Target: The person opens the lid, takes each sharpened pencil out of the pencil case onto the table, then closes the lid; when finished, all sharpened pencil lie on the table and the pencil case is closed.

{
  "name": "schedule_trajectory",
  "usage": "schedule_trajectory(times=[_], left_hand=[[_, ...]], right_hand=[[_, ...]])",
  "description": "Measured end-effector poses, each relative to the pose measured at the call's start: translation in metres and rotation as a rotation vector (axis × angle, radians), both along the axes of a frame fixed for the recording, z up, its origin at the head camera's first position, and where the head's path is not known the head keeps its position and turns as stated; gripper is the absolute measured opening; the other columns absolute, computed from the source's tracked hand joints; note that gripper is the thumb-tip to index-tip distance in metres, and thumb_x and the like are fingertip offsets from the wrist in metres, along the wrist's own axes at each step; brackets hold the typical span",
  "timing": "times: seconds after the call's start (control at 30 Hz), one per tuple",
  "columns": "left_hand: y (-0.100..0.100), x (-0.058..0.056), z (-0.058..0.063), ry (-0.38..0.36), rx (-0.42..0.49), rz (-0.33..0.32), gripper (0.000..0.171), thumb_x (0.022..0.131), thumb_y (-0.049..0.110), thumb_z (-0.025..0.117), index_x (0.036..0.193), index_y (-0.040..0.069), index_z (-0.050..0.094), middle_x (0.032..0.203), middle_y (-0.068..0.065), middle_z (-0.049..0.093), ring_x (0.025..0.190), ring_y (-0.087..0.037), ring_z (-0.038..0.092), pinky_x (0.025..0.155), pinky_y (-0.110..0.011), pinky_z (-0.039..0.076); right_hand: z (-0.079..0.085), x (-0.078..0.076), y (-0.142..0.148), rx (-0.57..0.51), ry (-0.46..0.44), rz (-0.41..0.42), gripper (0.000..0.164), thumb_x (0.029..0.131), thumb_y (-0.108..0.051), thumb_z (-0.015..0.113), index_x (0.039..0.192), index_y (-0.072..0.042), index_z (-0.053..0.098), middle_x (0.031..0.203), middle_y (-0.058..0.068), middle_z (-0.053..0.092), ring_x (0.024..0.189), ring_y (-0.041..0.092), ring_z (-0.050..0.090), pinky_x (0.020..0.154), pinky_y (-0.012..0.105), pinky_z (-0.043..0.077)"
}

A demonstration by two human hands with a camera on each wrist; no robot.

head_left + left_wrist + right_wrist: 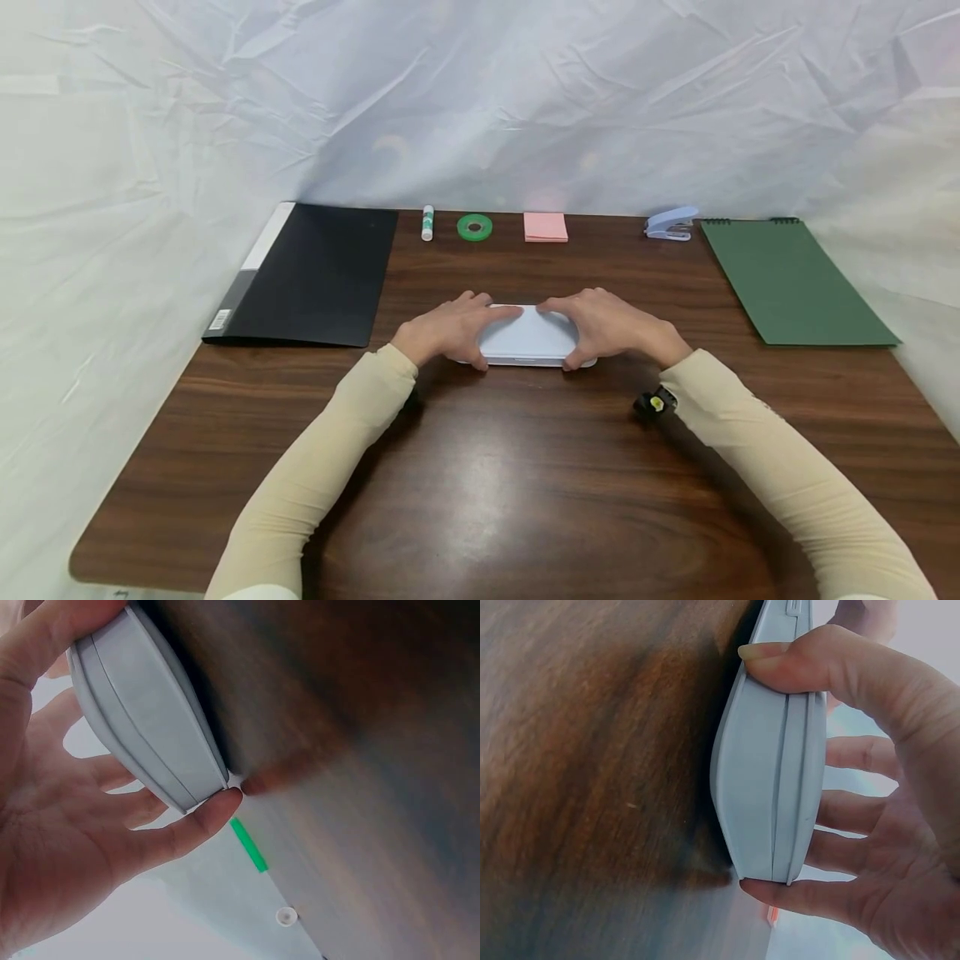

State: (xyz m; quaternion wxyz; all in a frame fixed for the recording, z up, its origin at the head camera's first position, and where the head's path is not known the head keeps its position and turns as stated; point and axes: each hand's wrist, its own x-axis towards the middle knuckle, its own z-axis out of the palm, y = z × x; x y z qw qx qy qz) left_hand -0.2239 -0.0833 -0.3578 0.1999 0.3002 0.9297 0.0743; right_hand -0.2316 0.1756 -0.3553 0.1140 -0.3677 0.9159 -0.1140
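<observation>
Pale-grey, oblong, plastic-looking case (528,335) between left hand (456,327) and right hand (602,323), long axis crosswise; each grips 1 end, equally near.

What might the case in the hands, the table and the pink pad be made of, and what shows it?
Case: probably hard plastic, satin finish; smooth walls and a fine seam look moulded.
Table: wood or wood-look laminate, semi-gloss; dark grain shows and light reflects softly.
Pink pad: probably paper, matte; its flat top shows no shine.
</observation>
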Motion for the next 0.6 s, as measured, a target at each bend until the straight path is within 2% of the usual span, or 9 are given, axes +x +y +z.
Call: schedule_trajectory(times=[0.3,0.6], left_hand=[[-0.0001,-0.0006,-0.0001,-0.005,-0.002,0.006,0.094,0.080,0.030,0.084,0.157,0.035,0.030,0.148,-0.008,0.041,0.130,-0.026,0.040,0.107,-0.046,0.041],[-0.0001,-0.0011,-0.0010,0.000,-0.011,0.000,0.094,0.080,0.032,0.084,0.157,0.035,0.029,0.148,-0.008,0.041,0.129,-0.027,0.040,0.106,-0.046,0.042]], right_hand=[[0.0011,-0.0016,-0.0012,0.013,-0.007,0.000,0.086,0.068,-0.035,0.088,0.142,-0.011,0.053,0.121,0.011,0.070,0.097,0.023,0.065,0.085,0.043,0.051],[0.0026,-0.0026,-0.0018,0.022,-0.029,-0.005,0.085,0.069,-0.034,0.088,0.143,-0.012,0.052,0.125,0.012,0.068,0.102,0.025,0.064,0.087,0.045,0.051]])
